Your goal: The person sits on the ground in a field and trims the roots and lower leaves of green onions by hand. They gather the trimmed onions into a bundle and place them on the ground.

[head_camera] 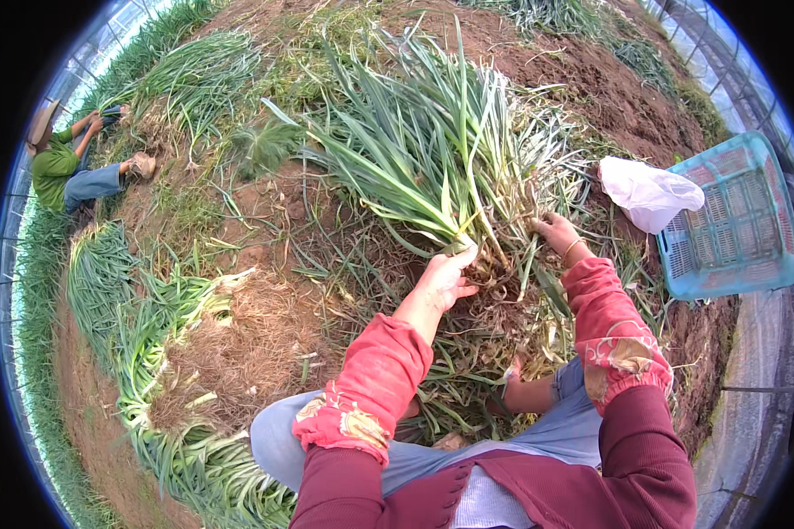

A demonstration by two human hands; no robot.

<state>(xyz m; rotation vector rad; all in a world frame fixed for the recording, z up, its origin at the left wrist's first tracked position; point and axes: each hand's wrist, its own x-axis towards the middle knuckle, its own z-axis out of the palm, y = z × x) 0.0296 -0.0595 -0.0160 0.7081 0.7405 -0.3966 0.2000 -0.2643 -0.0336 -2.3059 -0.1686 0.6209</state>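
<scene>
My left hand (442, 278) holds the lower end of a green leek-like plant (410, 192), its thumb on top of the stalk and some fingers spread below. My right hand (560, 237) is at the right side of the bunch, fingers curled on withered leaves (519, 198) near the stalk bases; its fingertips are partly hidden. Beyond both hands lies a large heap of the same plants (430, 112), leaves pointing away from me. Tangled roots and soil (496, 291) lie between my wrists.
To my left, trimmed plants (152, 337) curve around a mound of cut roots (238, 350). A blue plastic crate (734, 218) with a white bag (648, 192) over its edge stands at right. Another person (59, 159) sits far left, handling plants beside another heap (198, 79).
</scene>
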